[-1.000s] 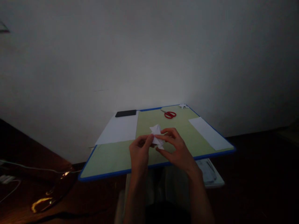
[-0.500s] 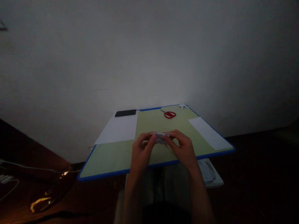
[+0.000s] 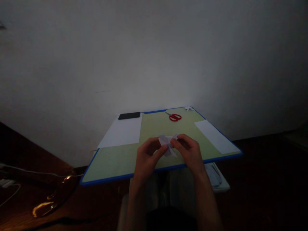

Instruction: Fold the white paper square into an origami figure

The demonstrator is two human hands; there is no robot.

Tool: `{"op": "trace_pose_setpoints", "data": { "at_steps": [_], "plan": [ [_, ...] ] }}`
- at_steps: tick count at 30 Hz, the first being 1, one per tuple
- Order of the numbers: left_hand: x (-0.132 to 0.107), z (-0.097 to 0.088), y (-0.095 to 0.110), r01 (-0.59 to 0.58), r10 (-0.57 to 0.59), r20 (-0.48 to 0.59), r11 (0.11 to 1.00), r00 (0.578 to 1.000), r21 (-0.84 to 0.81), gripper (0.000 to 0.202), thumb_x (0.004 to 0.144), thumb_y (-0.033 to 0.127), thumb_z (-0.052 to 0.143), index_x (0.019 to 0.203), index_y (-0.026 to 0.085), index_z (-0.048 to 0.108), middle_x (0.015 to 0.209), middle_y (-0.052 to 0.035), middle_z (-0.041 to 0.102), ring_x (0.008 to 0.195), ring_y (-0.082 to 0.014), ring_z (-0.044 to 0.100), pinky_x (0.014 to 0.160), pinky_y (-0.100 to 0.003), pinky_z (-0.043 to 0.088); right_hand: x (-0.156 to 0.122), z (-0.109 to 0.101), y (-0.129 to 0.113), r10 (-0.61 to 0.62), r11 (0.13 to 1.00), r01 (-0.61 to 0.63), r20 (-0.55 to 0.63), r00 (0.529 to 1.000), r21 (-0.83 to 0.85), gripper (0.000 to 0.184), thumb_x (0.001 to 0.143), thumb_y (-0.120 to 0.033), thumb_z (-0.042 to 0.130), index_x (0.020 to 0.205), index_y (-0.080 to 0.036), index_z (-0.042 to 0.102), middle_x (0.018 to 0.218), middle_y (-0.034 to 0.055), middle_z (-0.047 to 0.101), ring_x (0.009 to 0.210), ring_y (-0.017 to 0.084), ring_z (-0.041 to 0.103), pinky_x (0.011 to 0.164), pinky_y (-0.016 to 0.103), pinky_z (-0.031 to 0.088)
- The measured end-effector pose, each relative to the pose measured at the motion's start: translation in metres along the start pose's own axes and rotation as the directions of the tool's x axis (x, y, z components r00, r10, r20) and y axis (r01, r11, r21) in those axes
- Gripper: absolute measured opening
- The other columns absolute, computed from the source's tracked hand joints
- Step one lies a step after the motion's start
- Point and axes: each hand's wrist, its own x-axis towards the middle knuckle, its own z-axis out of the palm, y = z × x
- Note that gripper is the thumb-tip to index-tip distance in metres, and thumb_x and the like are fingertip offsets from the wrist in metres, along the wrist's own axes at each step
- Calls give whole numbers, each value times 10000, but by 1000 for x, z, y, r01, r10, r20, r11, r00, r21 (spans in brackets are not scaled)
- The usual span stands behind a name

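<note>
A small piece of folded white paper (image 3: 165, 140) is held up over the near part of the table, its flaps spread outward. My left hand (image 3: 149, 154) pinches its left side between thumb and fingers. On the right, my right hand (image 3: 189, 150) grips the other side, with the thumb pressed on the paper's middle. Fingertips behind the paper are partly hidden. Beyond the hands, scissors with red handles (image 3: 175, 117) lie on the green tabletop (image 3: 154, 128).
A black flat device (image 3: 129, 115) rests on a white sheet (image 3: 121, 133) at the left. Another white sheet (image 3: 216, 137) lies along the right edge. A folded white paper shape (image 3: 189, 108) sits in the far right corner. The wall (image 3: 154, 64) stands right behind the table.
The folded paper has been turned and opened out, so its flaps now show above and below the thumbs. My left thumb has shifted lower on it. Objects on the table stay put.
</note>
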Motion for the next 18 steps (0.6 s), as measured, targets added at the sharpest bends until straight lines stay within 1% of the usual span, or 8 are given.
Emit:
{"op": "trace_pose_setpoints", "data": {
  "at_steps": [4, 8, 10, 13, 18],
  "plan": [
    [0, 1, -1, -17, 17, -49, 1000, 999, -9, 196, 772, 227, 863, 943, 208, 769, 879, -43, 802, 810, -194, 759, 784, -327, 637, -1, -1, -1, -37, 999, 38, 33, 999, -9, 246, 833, -440, 791, 792, -216, 699, 726, -2, 676, 697, 170, 647, 649, 270, 542],
    [1, 1, -1, -39, 38, -54, 999, 998, -13, 165, 770, 215, 864, 903, 201, 768, 854, -38, 798, 786, -189, 754, 759, -314, 635, -3, -2, -1, -49, 999, 48, 65, 997, 11, 197, 837, -399, 800, 909, -226, 738, 832, 16, 733, 766, 186, 683, 714, 288, 562],
    [0, 0, -1, -45, 45, -52, 999, 998, -6, 167, 774, 213, 861, 911, 199, 767, 856, -36, 800, 786, -188, 754, 760, -311, 632, -3, -2, -2, -59, 998, 58, 81, 995, 21, 189, 840, -381, 805, 932, -228, 742, 852, 15, 736, 778, 183, 682, 729, 287, 559],
    [-1, 0, 0, -43, 43, -33, 999, 999, -3, 175, 787, 213, 854, 940, 203, 769, 881, -38, 804, 807, -185, 755, 774, -305, 625, -3, -2, -3, -66, 997, 64, 74, 995, 31, 161, 846, -363, 801, 887, -225, 728, 808, 0, 703, 758, 171, 659, 705, 270, 543],
    [-2, 0, 1, -38, 37, 53, 999, 998, 19, 247, 776, 231, 881, 998, 205, 777, 926, -47, 797, 845, -190, 744, 805, -310, 618, -3, 0, -5, -27, 999, 27, 16, 999, 28, 201, 846, -385, 791, 818, -217, 686, 737, -10, 645, 702, 165, 615, 635, 260, 512]
  ]
}}
